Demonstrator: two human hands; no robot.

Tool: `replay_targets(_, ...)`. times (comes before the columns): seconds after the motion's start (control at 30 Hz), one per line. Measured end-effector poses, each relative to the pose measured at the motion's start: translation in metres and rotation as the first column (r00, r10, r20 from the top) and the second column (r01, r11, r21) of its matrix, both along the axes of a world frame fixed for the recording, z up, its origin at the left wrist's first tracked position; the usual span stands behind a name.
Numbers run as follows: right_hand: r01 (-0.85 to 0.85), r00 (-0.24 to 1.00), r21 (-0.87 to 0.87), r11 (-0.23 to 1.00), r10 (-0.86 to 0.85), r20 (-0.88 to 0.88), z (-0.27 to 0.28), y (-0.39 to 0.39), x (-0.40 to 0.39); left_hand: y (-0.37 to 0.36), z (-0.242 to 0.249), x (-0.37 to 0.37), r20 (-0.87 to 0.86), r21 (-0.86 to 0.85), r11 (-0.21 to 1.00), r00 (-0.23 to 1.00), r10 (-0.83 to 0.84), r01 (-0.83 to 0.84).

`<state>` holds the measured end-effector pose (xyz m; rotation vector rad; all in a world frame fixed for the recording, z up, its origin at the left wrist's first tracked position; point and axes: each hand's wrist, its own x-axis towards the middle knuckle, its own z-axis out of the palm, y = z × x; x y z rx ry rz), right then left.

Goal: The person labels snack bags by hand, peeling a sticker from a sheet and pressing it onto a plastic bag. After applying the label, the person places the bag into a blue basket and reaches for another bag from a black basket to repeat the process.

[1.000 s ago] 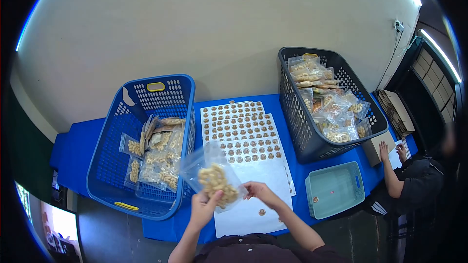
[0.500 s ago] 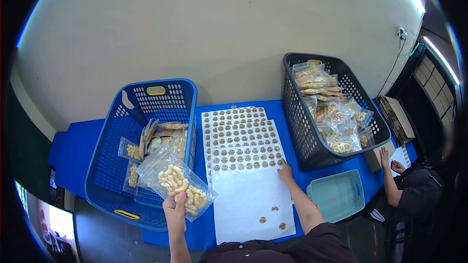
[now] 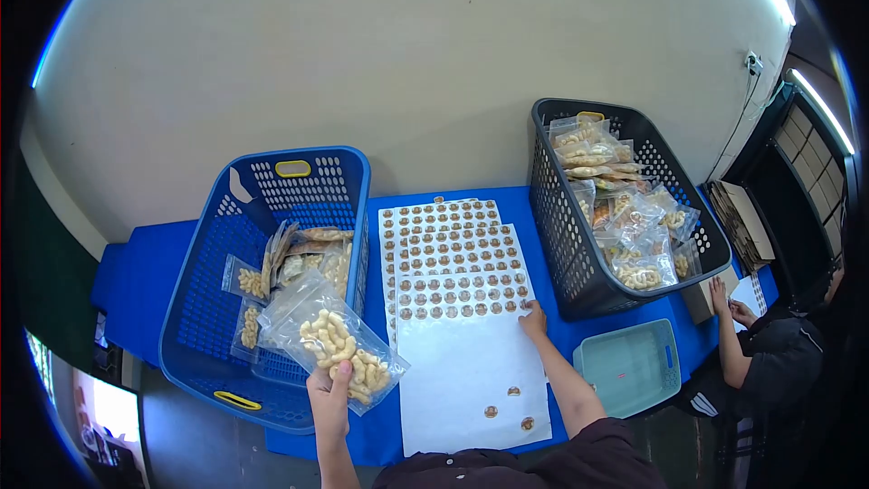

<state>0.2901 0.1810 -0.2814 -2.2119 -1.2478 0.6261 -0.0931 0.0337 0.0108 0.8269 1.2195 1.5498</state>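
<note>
"Where's the bag?"

"My left hand [image 3: 329,398] has the clear bag [image 3: 339,344] of pale, knobbly pieces over the near right side of the blue basket [image 3: 181,308]. Take the bag as the clock's centre, twelve toward the wall [image 3: 434,63]."

"How's that hand posed?"

"Clamped on the bag's lower edge, thumb on top, the other fingers mostly hidden underneath. The forearm comes up from six o'clock; the bag slants, its flat end toward eleven."

"And the other?"

"My right hand [image 3: 534,319] is at three o'clock, well apart from the left, fingertips at the right edge of the front sticker sheet [image 3: 471,358]. That forearm slants in from four o'clock. I can't tell whether its fingers are apart or together."

"What's around them?"

"More sticker sheets [image 3: 412,237] overlap behind the front one, toward one o'clock. Three round stickers [image 3: 491,412] sit low on the front sheet. Filled bags [image 3: 317,264] lie in the blue basket, toward eleven."

"Further out?"

"A black basket [image 3: 566,254] at two o'clock, with a heap of packed bags [image 3: 625,217]. Beyond it, folded cardboard [image 3: 742,222]. A pale green tray [image 3: 626,367] is at three, all on the blue-covered desk [image 3: 154,263]. Past the tray, a co-worker [image 3: 778,353] has both hands near a sheet [image 3: 748,294]."
</note>
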Motion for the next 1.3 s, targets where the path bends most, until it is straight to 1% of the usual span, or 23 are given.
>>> replay_targets(0.03, 0.054, 0.998, 0.011, 0.998, -0.053, -0.034, -0.002, 0.003, 0.0, 0.001, -0.001, 0.0, -0.012, -0.009, 1.0, 1.0, -0.007, 0.007)
replay_targets(0.13, 0.144, 0.989, 0.032, 0.989, -0.143, -0.038, -0.006, 0.017, 0.003, 0.001, 0.003, 0.003, -0.002, 0.009, 1.0, 1.0, -0.011, 0.011)
replay_targets(0.23, 0.2, 0.978, 0.071, 0.977, -0.204, 0.047, -0.006, 0.022, 0.002, 0.001, 0.003, 0.004, 0.001, 0.008, 1.0, 1.0, -0.014, 0.014)
replay_targets(0.33, 0.185, 0.975, 0.04, 0.982, -0.188, 0.115, -0.003, 0.021, 0.002, 0.001, 0.003, 0.004, -0.019, -0.012, 1.0, 1.0, -0.018, 0.017)
replay_targets(0.43, 0.097, 0.992, -0.012, 0.995, -0.097, -0.075, -0.001, 0.016, 0.013, 0.001, 0.003, 0.004, -0.035, -0.022, 1.0, 0.999, -0.015, 0.015)
replay_targets(0.47, 0.09, 0.964, -0.033, 0.995, -0.096, -0.25, 0.002, 0.013, 0.014, 0.001, 0.003, 0.003, -0.033, -0.028, 0.999, 0.999, -0.032, 0.032)
replay_targets(0.5, 0.081, 0.904, -0.053, 0.995, -0.095, -0.417, 0.006, 0.007, 0.017, 0.001, 0.002, 0.002, -0.032, -0.033, 0.998, 0.998, -0.05, 0.049)
replay_targets(0.53, 0.067, 0.815, -0.069, 0.995, -0.095, -0.572, 0.015, 0.0, 0.016, 0.001, 0.002, 0.002, -0.031, -0.035, 0.997, 0.997, -0.068, 0.067)
replay_targets(0.63, 0.083, 0.707, -0.026, 0.996, -0.077, -0.703, 0.059, -0.031, -0.005, 0.004, 0.011, 0.012, -0.035, 0.105, 0.994, 0.999, -0.025, 0.029)
replay_targets(0.73, 0.028, 0.555, 0.108, 0.994, 0.074, -0.828, 0.072, -0.051, -0.019, 0.0, 0.007, 0.01, -0.088, 0.181, 0.965, 0.981, -0.175, 0.188)
replay_targets(0.77, 0.032, 0.491, 0.113, 0.993, 0.083, -0.867, 0.092, -0.059, -0.03, -0.001, 0.006, 0.011, -0.093, 0.169, 0.959, 0.972, -0.214, 0.228)
replay_targets(0.87, 0.043, 0.334, 0.212, 0.976, 0.186, -0.924, 0.151, -0.08, -0.058, -0.003, -0.001, 0.024, 0.065, 0.094, 0.944, 0.944, -0.323, 0.316)
replay_targets(0.9, 0.02, 0.297, 0.218, 0.976, 0.202, -0.933, 0.179, -0.087, -0.067, -0.004, -0.003, 0.029, 0.041, 0.102, 0.932, 0.935, -0.353, 0.348)
replay_targets(0.97, 0.001, 0.234, 0.315, 0.949, 0.306, -0.923, 0.225, -0.103, -0.083, -0.004, -0.006, 0.04, -0.004, 0.115, 0.901, 0.907, -0.42, 0.418)
replay_targets(1.0, -0.004, 0.205, 0.362, 0.932, 0.355, -0.912, 0.244, -0.112, -0.089, -0.004, -0.008, 0.045, -0.001, 0.113, 0.898, 0.903, -0.429, 0.426)
replay_targets(1.07, -0.051, 0.199, 0.456, 0.889, 0.456, -0.867, 0.277, -0.13, -0.101, -0.006, -0.011, 0.056, 0.01, 0.107, 0.888, 0.893, -0.45, 0.447)
replay_targets(1.1, -0.074, 0.196, 0.501, 0.862, 0.505, -0.84, 0.29, -0.137, -0.107, -0.007, -0.011, 0.061, -0.02, 0.095, 0.891, 0.896, -0.444, 0.444)
replay_targets(1.2, -0.169, 0.285, 0.553, 0.816, 0.578, -0.765, 0.316, -0.158, -0.128, -0.009, -0.016, 0.07, -0.033, 0.036, 0.895, 0.896, -0.443, 0.444)
replay_targets(1.23, -0.223, 0.393, 0.595, 0.772, 0.63, -0.67, 0.314, -0.16, -0.132, -0.011, -0.021, 0.074, -0.059, 0.054, 0.899, 0.9, -0.432, 0.435)
replay_targets(1.27, -0.27, 0.552, 0.617, 0.739, 0.644, -0.53, 0.313, -0.163, -0.135, -0.012, -0.024, 0.074, -0.098, 0.032, 0.892, 0.889, -0.447, 0.452)
replay_targets(1.3, -0.323, 0.683, 0.629, 0.707, 0.634, -0.363, 0.311, -0.166, -0.138, -0.014, -0.026, 0.074, -0.138, 0.01, 0.884, 0.877, -0.461, 0.467)
